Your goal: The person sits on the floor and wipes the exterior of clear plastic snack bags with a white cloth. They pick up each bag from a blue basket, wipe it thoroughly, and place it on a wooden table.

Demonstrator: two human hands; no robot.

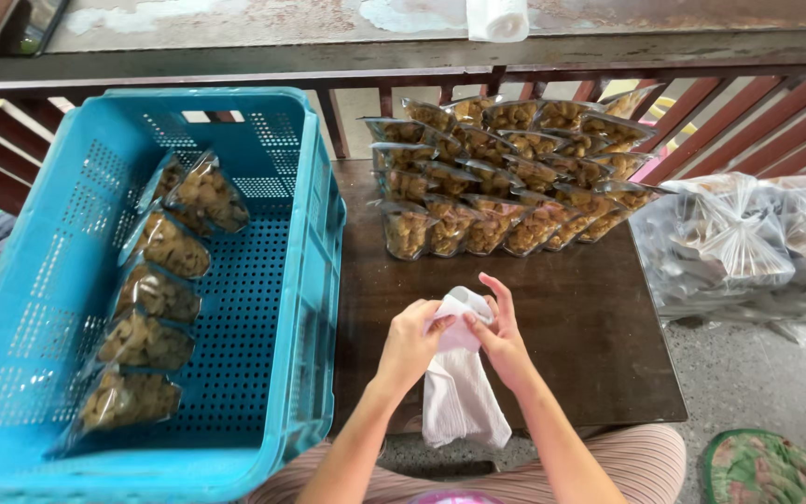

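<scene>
left hand (pixel 410 341) and right hand (pixel 501 338) both pinch top of white plastic bag (pixel 459 392), fingers closed on its mouth; bag hangs down between wrists over near edge of dark desk (pixel 599 345). beyond both grips, stacked rows of sealed snack packets (pixel 506 177) on far part of desk. left of left grip, blue perforated crate (pixel 310 280) with row of same packets (pixel 146 341) along its left wall. right of right grip, well apart, pile of clear tied bags (pixel 748 243).
</scene>
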